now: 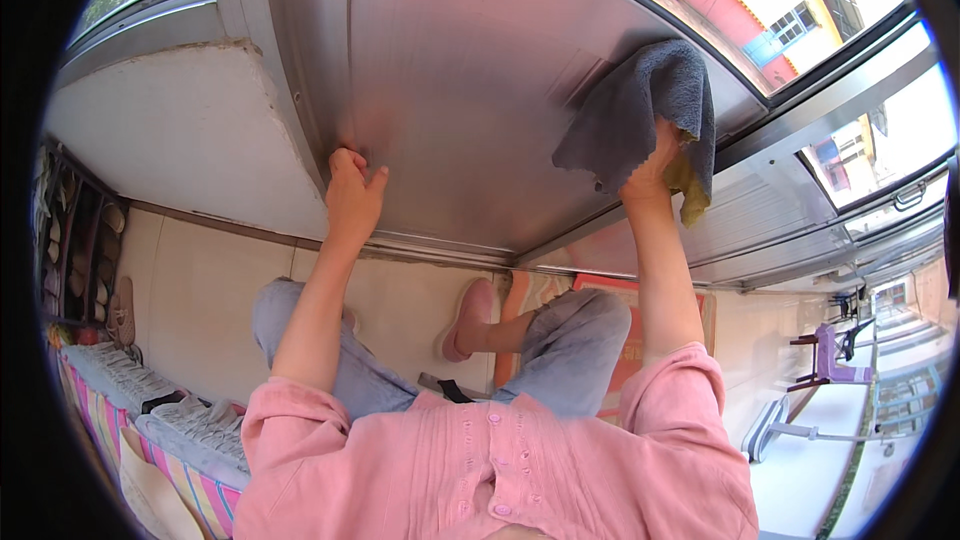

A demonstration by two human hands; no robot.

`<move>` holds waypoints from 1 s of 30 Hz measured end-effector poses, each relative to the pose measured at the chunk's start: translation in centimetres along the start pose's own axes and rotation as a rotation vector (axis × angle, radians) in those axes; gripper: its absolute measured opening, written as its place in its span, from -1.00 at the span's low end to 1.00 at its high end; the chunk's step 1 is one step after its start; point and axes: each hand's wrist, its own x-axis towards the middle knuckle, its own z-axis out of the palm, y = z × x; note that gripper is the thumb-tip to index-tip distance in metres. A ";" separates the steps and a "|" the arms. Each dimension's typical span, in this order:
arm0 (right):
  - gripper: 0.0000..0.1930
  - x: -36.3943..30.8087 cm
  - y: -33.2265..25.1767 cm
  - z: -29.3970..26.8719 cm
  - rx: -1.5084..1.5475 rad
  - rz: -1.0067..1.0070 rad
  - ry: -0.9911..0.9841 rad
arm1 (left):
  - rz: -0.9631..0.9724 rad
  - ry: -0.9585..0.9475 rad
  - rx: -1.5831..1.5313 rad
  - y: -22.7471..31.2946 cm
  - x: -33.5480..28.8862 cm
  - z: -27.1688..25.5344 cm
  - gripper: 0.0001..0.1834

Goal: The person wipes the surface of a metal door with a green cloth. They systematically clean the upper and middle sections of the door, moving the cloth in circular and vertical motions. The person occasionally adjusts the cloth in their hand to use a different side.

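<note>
My right hand (652, 162) holds a dark grey cloth (625, 110) with a yellowish-olive underside against a brushed-metal door panel (460, 100), near its right edge and below the glass. The cloth drapes over the hand and hides most of its fingers. My left hand (354, 192) rests at the panel's left side, beside the metal door frame (300, 90). Its fingers are curled and the thumb stands out. What they grip, if anything, is hidden.
Below the panel lies a red and orange mat (625, 315) on pale floor tiles. A shoe rack (85, 240) stands at far left, above a striped seat (180, 475) with grey covers. To the right are a purple chair (830, 355) and a flat-headed mop (768, 430).
</note>
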 end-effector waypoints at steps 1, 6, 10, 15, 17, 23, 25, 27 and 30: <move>-0.68 0.0 -1.6 0.5 -0.068 -0.024 -0.039 | 0.009 0.017 0.004 -0.2 0.1 0.0 -0.64; -0.69 3.8 -13.0 0.4 0.239 0.007 -0.533 | -0.031 0.014 -0.021 -0.4 -0.1 -0.5 -0.70; -0.76 -0.3 -18.0 9.2 0.494 -0.306 -0.031 | -0.073 -0.095 0.027 -2.0 0.5 -0.3 -0.79; -0.71 -0.8 -19.4 4.3 0.887 -0.258 -0.214 | -0.039 -0.045 0.032 -1.3 0.4 -1.4 -0.86; -0.70 -2.2 -18.0 3.8 0.863 -0.264 -0.418 | 0.050 0.003 -0.022 -1.0 0.2 -1.4 -0.88; -0.64 0.0 -13.2 2.0 0.715 -0.182 -0.406 | 0.036 -0.013 -0.096 -2.0 1.1 -1.1 -0.89; -0.69 2.2 -12.9 1.7 0.475 -0.215 -0.294 | 0.031 0.002 -0.171 -3.0 1.0 -0.9 -0.87; -0.70 4.3 -14.1 1.1 0.461 -0.234 -0.198 | -0.151 -0.095 -0.452 -1.7 0.2 -2.2 -0.82; -0.63 3.0 -16.7 4.0 0.632 -0.354 -0.140 | -0.219 -0.056 -0.638 1.0 -0.3 -3.8 -0.75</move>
